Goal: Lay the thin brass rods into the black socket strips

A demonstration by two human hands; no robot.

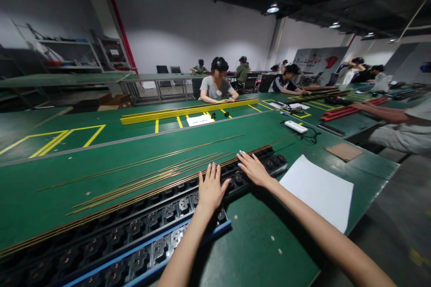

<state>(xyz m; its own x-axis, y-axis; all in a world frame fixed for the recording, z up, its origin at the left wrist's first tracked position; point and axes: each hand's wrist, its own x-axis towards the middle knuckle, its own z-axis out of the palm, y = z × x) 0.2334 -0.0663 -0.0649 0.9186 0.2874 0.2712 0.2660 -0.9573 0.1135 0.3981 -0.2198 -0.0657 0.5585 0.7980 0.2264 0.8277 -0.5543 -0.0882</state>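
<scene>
My left hand lies palm down with fingers spread over a long black rail and the thin brass rods along its far edge. To its right, my right hand rests flat, fingers stretched out, over the same rail near its far end. Black sockets with copper-coloured contacts fill the rail. A blue-edged rail with similar sockets lies on the near side. Beyond the rail, several loose brass rods are scattered on the green table.
White paper lies right of my right arm, with brown cardboard behind it. A white power bank with black cable sits farther back. A person sits across, behind a yellow rail. Another person's arm reaches red rails at right.
</scene>
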